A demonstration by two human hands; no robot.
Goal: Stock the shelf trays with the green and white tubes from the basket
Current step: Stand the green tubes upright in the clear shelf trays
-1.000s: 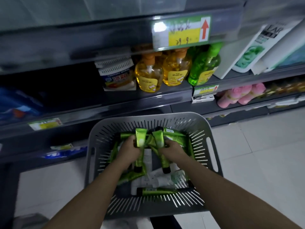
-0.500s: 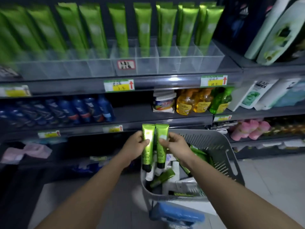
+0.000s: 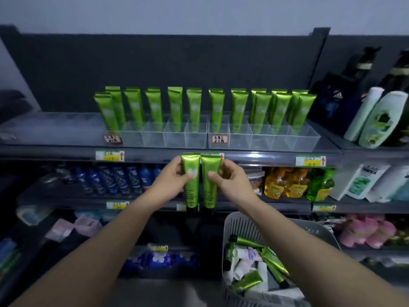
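Each hand is closed on a tube of its own: the left hand [image 3: 170, 185] pinches one green tube [image 3: 190, 180] by its upper half, thumb on the face, and the right hand [image 3: 230, 182] pinches a second green tube [image 3: 209, 185] the same way. Both hang cap down and crimp up, side by side and just about touching, probably to match the standing tubes [image 3: 194, 107] already in the clear trays [image 3: 261, 140] and drop straight into the open front cells. The pair sits just below the trays' front wall, over the price rail [image 3: 254, 157]. The basket [image 3: 239, 222], below and right of the trays, holds more green and white tubes [image 3: 250, 280].
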